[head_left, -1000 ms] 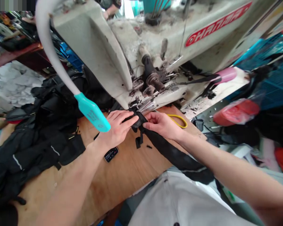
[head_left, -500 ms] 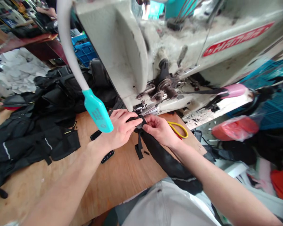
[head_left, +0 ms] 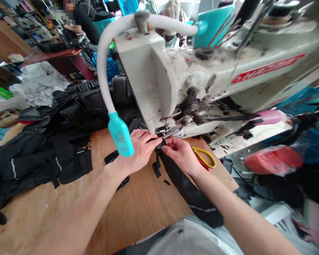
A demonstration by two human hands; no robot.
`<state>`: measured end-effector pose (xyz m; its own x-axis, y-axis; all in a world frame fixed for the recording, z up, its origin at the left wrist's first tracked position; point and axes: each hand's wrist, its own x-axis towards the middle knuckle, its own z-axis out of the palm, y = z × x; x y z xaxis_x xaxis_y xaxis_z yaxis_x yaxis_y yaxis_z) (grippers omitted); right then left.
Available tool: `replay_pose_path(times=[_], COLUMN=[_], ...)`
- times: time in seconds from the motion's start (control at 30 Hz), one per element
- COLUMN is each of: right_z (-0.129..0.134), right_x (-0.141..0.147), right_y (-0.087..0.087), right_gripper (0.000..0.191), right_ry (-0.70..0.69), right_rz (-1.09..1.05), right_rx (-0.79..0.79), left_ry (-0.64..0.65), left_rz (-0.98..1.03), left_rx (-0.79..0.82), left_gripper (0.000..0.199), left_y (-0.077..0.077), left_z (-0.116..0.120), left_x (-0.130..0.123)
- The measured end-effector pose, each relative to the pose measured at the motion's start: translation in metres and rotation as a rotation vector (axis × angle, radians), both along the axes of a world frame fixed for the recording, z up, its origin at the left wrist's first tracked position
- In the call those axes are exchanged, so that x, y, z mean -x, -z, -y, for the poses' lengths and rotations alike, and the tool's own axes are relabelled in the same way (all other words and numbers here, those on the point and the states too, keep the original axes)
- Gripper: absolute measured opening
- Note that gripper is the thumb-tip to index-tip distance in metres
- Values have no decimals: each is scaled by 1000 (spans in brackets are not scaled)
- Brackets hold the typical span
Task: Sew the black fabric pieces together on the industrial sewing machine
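A long black fabric piece (head_left: 183,180) runs from below the needle area of the sewing machine (head_left: 154,78) down toward my lap. My left hand (head_left: 140,150) lies over its upper end, fingers close together and pressing it beside the presser foot. With thumb and fingers, my right hand (head_left: 179,152) pinches the edge of the same piece just right of there. A short black strap (head_left: 156,166) hangs from it onto the wooden table (head_left: 95,216). The fingertips of both hands nearly meet, and the fabric directly under them is partly hidden.
Yellow-handled scissors (head_left: 206,157) lie right of my right hand. A black phone-like object (head_left: 123,182) sits partly under my left wrist. Black bags (head_left: 71,159) are heaped at left. A lamp with a turquoise head (head_left: 121,136) hangs above my left hand. A person (head_left: 83,21) is in the background.
The camera view has tilted up, showing more of the machine's top and the background. Both hands keep their hold on the black fabric, with little visible shift at the needle.
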<state>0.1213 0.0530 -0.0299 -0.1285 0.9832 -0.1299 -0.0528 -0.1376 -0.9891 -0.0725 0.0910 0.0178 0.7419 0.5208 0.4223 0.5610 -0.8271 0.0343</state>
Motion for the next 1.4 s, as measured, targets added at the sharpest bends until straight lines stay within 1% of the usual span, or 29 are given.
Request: replay_pose_path(times=[0.13,0.27,0.37,0.47,0.6,0.67,0.77,0.9,1.0,1.1,1.2,1.33,1.4], right_z=[0,0,0,0,-1,-1,-1,0,0,1,2,2,1], right_x=[1,1,1,1,2,3,4,6,7,7,8,6,5], right_y=[-1,-1,1,4,5,4,3,6,8,7,3,-3,-5], right_gripper=[28,28,27,27,27,26,26,26,26,26,27,25,24], right_ry=[1,7,8,9,20,34,53,62,69,76,82,75,65], right_rz=[2,11,3,-17,-43,-44,-42,-46,-34,-26,-20,30,65], right_rx=[12,-3,-17,-35,-32,-34,-42,-27,-29,-32,-30,-27,-33], left_ry=[14,35,28,5,-26,-28,-21,20,29,-3,-62,-206,-254], left_rz=[20,-22,-32,20,129,150,141,75,75,94,69,-28,-69], left_rx=[-33,-69,-82,-96,-41,-25,-78,-162,-166,-112,-90,-148,-180], left_gripper=[24,21,20,18,18,18,17,15,14,14,15,16,15], left_y=[-1,-6,-6,0,11,14,12,6,5,6,5,5,6], left_z=[-2,-2,-2,-2,-5,-6,-8,-10,-10,-6,2,15,20], left_x=[-1,-3,-4,-4,-1,1,3,1,0,-3,-11,-26,-30])
